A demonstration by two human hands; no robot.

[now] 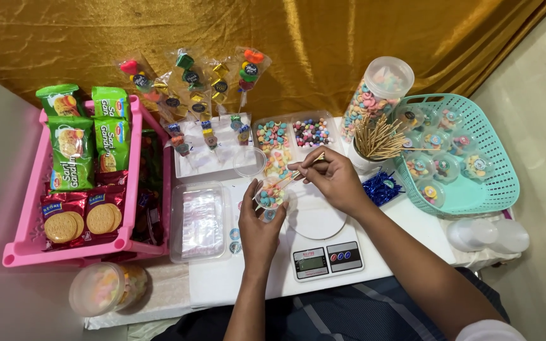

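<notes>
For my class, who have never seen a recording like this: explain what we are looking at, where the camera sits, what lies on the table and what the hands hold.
One camera, worn on a person's head, looks down at their two bare hands. The left hand holds a small clear plastic cup of coloured candies. The right hand pinches a thin wooden skewer over it. Beneath lies a white digital kitchen scale on the white table. Left stands a pink plastic crate of biscuit packets; right, a turquoise plastic basket of filled cups.

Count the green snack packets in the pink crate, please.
4, all at the far end of the pink crate: two in the back row and two in front of them. More may be hidden underneath.
</notes>
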